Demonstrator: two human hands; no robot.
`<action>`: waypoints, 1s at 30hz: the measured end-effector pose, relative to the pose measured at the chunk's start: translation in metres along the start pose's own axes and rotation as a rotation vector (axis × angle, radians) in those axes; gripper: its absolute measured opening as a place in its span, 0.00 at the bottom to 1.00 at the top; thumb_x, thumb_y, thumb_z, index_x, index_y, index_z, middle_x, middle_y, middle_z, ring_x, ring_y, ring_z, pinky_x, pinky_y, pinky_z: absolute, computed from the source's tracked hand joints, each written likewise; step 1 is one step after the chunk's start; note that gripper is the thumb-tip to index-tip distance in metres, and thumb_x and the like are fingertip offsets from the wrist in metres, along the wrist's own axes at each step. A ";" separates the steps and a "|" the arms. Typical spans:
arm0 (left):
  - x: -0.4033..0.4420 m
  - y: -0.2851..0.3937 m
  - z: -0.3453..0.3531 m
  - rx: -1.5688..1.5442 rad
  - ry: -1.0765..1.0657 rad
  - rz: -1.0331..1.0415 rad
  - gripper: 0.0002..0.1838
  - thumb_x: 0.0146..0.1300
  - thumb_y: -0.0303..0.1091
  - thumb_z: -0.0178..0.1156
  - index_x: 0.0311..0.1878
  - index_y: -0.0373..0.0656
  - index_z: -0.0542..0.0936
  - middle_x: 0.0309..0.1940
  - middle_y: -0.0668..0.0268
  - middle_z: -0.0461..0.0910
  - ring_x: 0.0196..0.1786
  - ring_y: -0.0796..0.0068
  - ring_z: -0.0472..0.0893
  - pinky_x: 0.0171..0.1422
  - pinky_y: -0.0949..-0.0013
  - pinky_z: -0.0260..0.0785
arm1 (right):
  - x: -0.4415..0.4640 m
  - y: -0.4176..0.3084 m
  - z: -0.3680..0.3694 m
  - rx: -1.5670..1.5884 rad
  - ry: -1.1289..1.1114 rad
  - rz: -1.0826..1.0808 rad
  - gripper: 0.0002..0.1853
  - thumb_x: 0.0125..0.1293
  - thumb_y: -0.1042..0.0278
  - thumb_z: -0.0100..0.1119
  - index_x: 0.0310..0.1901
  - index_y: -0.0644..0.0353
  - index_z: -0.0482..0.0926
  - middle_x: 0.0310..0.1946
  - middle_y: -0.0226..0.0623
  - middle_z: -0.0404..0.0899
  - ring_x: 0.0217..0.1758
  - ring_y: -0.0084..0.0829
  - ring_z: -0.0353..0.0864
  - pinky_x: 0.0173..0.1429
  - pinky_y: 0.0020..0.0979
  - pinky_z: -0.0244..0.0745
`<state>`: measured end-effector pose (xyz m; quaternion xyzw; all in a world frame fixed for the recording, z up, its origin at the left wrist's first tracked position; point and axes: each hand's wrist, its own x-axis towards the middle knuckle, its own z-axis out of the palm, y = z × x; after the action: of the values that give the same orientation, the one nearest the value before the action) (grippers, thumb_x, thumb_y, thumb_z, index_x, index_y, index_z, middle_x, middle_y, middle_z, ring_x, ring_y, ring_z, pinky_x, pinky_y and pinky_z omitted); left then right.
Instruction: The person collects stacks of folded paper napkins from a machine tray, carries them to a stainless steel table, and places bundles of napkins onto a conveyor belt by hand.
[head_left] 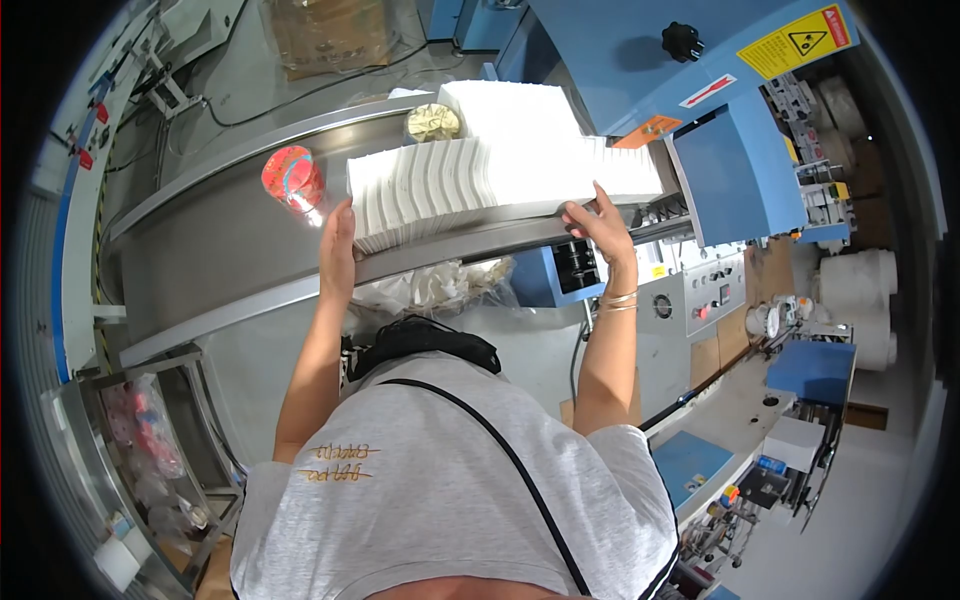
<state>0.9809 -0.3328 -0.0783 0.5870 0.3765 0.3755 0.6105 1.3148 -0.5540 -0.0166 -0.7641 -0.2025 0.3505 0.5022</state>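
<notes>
A long row of white folded paper stacks (430, 190) lies on the metal conveyor trough (200, 230). My left hand (339, 240) is flat against the row's left end, fingers extended. At the row's near side, toward the right, my right hand (603, 228) touches the white stacks with its fingers apart, holding nothing. More white stacks (510, 110) stand behind the row. A red patterned roll in clear wrap (293, 178) stands left of the row, and a yellowish round roll (433, 122) sits behind it.
A blue machine (630, 60) with warning labels stands at the upper right. Below the trough are a bag of white scraps (430, 288) and a control panel (715, 290). A metal rack (180, 440) with plastic bags is at lower left; a cardboard box (330, 35) lies behind.
</notes>
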 end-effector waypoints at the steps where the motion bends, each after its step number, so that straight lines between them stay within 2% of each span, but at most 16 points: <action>1: 0.001 0.000 -0.001 0.007 0.008 -0.014 0.36 0.73 0.57 0.48 0.67 0.30 0.68 0.57 0.59 0.75 0.62 0.73 0.70 0.71 0.71 0.54 | -0.001 -0.001 0.001 0.003 0.002 0.003 0.49 0.65 0.67 0.66 0.75 0.73 0.41 0.49 0.46 0.77 0.43 0.28 0.82 0.34 0.19 0.78; 4: 0.003 -0.005 -0.003 0.040 -0.001 -0.036 0.37 0.73 0.58 0.47 0.67 0.30 0.68 0.58 0.59 0.75 0.63 0.72 0.71 0.69 0.70 0.58 | 0.000 -0.002 0.001 -0.014 -0.005 0.013 0.49 0.64 0.66 0.67 0.75 0.73 0.41 0.50 0.46 0.76 0.42 0.28 0.82 0.34 0.19 0.78; 7: 0.004 -0.003 -0.003 -0.073 -0.038 -0.084 0.36 0.74 0.57 0.46 0.67 0.30 0.68 0.59 0.58 0.75 0.62 0.72 0.73 0.67 0.69 0.62 | 0.001 0.001 0.000 -0.022 0.007 -0.009 0.51 0.61 0.63 0.70 0.74 0.75 0.44 0.44 0.45 0.78 0.38 0.25 0.81 0.34 0.19 0.77; 10: 0.008 0.001 -0.001 -0.291 -0.115 -0.099 0.35 0.74 0.57 0.46 0.67 0.32 0.68 0.59 0.58 0.76 0.59 0.72 0.76 0.65 0.68 0.65 | 0.004 0.005 -0.002 -0.038 0.010 -0.025 0.51 0.61 0.60 0.71 0.74 0.75 0.45 0.46 0.47 0.78 0.38 0.25 0.82 0.35 0.19 0.78; 16: 0.020 0.010 -0.007 -0.460 -0.191 -0.354 0.35 0.73 0.56 0.49 0.69 0.34 0.66 0.62 0.59 0.74 0.63 0.68 0.74 0.67 0.65 0.64 | 0.003 -0.004 0.000 -0.067 0.030 0.022 0.53 0.61 0.51 0.70 0.73 0.76 0.46 0.51 0.53 0.76 0.43 0.30 0.85 0.33 0.19 0.79; 19: 0.026 0.018 -0.009 -0.423 -0.242 -0.429 0.38 0.71 0.58 0.52 0.70 0.35 0.65 0.66 0.58 0.70 0.67 0.68 0.71 0.70 0.64 0.61 | 0.004 -0.008 0.000 -0.001 0.013 0.026 0.54 0.62 0.45 0.67 0.73 0.77 0.47 0.52 0.54 0.76 0.44 0.30 0.85 0.31 0.18 0.78; 22: 0.037 0.020 -0.013 -0.302 -0.293 -0.469 0.45 0.66 0.61 0.57 0.74 0.36 0.60 0.72 0.57 0.63 0.74 0.65 0.62 0.76 0.60 0.51 | 0.006 -0.009 -0.001 -0.106 0.011 0.047 0.55 0.62 0.39 0.64 0.73 0.77 0.48 0.54 0.55 0.76 0.42 0.29 0.86 0.30 0.17 0.77; 25: 0.052 0.002 -0.019 -0.157 -0.305 -0.536 0.50 0.62 0.64 0.59 0.76 0.37 0.55 0.76 0.57 0.55 0.78 0.63 0.51 0.79 0.57 0.40 | 0.011 -0.012 -0.001 -0.163 0.008 0.099 0.52 0.65 0.40 0.61 0.73 0.75 0.48 0.58 0.52 0.74 0.39 0.27 0.86 0.27 0.15 0.74; 28: 0.056 0.016 -0.012 -0.023 -0.349 -0.576 0.54 0.59 0.65 0.62 0.77 0.38 0.51 0.78 0.57 0.50 0.80 0.61 0.45 0.80 0.55 0.32 | 0.013 -0.023 -0.003 -0.136 -0.086 0.091 0.51 0.64 0.38 0.61 0.73 0.71 0.52 0.62 0.54 0.71 0.37 0.25 0.86 0.26 0.15 0.73; 30: 0.051 0.036 -0.002 0.055 -0.372 -0.533 0.54 0.59 0.63 0.63 0.77 0.37 0.52 0.77 0.56 0.53 0.80 0.61 0.48 0.80 0.56 0.34 | 0.015 -0.028 -0.001 -0.105 -0.115 0.127 0.50 0.64 0.39 0.62 0.73 0.69 0.51 0.65 0.55 0.67 0.35 0.25 0.87 0.24 0.15 0.73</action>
<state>1.0003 -0.2846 -0.0431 0.5423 0.4091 0.0785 0.7296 1.3271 -0.5328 0.0043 -0.7793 -0.2001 0.4139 0.4259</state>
